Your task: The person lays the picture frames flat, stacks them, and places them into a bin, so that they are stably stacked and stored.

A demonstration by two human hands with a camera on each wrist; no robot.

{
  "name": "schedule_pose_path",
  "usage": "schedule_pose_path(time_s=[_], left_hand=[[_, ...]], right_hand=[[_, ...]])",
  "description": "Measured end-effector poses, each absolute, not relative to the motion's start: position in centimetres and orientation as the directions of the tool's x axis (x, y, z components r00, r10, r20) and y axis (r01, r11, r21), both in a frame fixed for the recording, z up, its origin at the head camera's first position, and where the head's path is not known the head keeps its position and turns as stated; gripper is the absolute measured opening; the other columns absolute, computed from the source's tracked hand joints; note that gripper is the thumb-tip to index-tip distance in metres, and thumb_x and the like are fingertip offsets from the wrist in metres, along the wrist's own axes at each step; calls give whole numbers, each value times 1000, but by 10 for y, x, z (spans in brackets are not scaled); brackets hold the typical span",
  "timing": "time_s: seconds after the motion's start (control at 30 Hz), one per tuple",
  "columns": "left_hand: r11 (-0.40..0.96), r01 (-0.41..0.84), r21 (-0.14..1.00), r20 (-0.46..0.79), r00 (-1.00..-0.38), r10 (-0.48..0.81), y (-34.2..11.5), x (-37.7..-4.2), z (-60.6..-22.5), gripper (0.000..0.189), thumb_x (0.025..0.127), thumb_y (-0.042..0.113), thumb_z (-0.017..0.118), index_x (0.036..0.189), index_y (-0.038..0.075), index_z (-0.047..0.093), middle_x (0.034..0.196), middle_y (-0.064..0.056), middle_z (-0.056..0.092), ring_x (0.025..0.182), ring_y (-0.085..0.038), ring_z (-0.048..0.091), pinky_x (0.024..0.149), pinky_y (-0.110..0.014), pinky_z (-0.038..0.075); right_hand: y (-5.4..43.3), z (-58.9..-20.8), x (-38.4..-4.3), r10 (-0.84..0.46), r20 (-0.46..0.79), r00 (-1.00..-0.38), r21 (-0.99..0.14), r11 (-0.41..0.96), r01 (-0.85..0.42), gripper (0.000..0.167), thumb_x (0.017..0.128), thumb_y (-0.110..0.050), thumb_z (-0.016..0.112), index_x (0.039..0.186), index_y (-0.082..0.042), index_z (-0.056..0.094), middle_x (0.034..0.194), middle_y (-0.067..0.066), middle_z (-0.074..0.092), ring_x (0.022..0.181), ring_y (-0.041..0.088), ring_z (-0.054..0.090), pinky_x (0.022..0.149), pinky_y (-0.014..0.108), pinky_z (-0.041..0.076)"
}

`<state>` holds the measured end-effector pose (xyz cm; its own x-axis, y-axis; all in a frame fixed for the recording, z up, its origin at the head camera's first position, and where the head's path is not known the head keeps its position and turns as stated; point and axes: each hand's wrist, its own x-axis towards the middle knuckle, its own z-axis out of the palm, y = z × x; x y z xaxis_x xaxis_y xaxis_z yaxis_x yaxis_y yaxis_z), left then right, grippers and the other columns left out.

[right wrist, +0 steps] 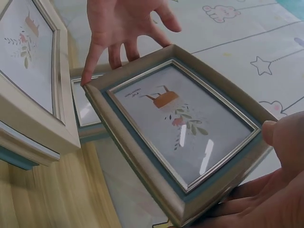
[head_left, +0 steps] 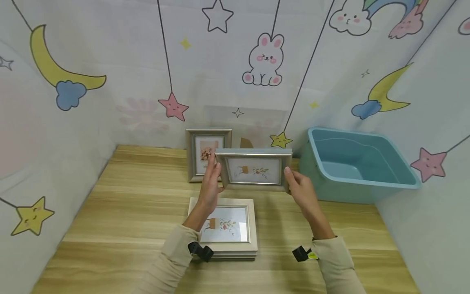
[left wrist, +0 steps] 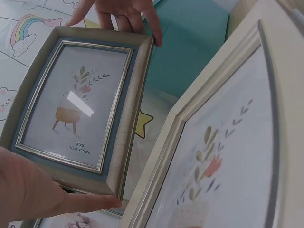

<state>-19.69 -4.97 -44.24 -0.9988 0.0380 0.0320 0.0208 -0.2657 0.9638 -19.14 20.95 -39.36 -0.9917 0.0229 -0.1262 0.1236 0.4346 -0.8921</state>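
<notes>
A picture frame [head_left: 255, 171], silvery-beige with a blue inner border and a plant print, is held tilted above the table between both hands. The left hand [head_left: 210, 185] holds its left end, thumb and a finger reaching toward the corners; some fingers are spread in the right wrist view. My right hand [head_left: 302, 190] grips the right end, its thumb on the front edge. Below and nearer lies a stack of several frames, with a cream frame [head_left: 253, 224] on top. Behind the left hand, another beige frame [head_left: 191, 155] with a flower picture stands upright by the wall.
A blue plastic tub [head_left: 338, 190] stands at the back right, beside the right hand. The wood-grain table [head_left: 121, 212] meets printed cloth walls [head_left: 121, 61] at the back and sides. Small wrist cameras [head_left: 200, 251] sit at both cuffs.
</notes>
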Motion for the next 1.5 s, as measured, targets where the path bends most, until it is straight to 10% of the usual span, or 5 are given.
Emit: schedule_pose_path(time_s=[0.2, 0.37, 0.93, 1.23, 1.5], left_hand=[[-201, 67, 977, 79, -995, 53, -53, -194, -445, 57, 109, 33, 29, 161, 38, 6, 170, -2, -5, 154, -41, 4, 105, -81, 21], [-148, 117, 982, 128, -989, 67, -56, -192, -447, 57, 110, 28, 31, 160, 40, 7, 169, -9, -1, 154, -41, 6, 107, -80, 20], [31, 325, 945, 313, -931, 189, -65, -191, -444, 78, 104, 17, 49, 162, 27, -3, 169, -9, -9, 154, -42, 4, 111, -73, 27], [186, 375, 908, 339, -920, 196, -61, -186, -443, 96, 94, 35, 67, 162, 23, 1, 170, -10, -1, 155, -38, 3, 120, -67, 14], [22, 449, 893, 411, -834, 367, -72, -201, -428, 126, 77, 58, 79, 161, 23, -8, 170, -9, 5, 154, -39, 11, 120, -66, 12]], right_hand=[[208, -398, -192, -58, -192, -980, -921, 355, 160, 69, 105, -49, 39, 153, 1, 35, 151, 25, 42, 137, 37, 44, 103, 57, 48], [207, -404, -195, -43, -186, -982, -927, 339, 161, 57, 105, -46, 45, 138, 0, 55, 125, 22, 60, 107, 26, 59, 90, 47, 56], [210, -437, -189, 36, 39, -999, -972, 231, -29, 32, 97, -19, 66, 116, 7, 67, 98, 1, 69, 85, 10, 64, 71, 29, 59], [208, -460, -173, 69, 210, -975, -971, 130, -200, 23, 94, -3, 67, 111, 12, 68, 99, -6, 71, 90, 9, 69, 71, 28, 61], [208, -472, -155, -18, 383, -924, -918, 101, -383, 15, 92, 7, 64, 105, 8, 70, 103, -10, 70, 98, 6, 65, 82, 22, 58]])
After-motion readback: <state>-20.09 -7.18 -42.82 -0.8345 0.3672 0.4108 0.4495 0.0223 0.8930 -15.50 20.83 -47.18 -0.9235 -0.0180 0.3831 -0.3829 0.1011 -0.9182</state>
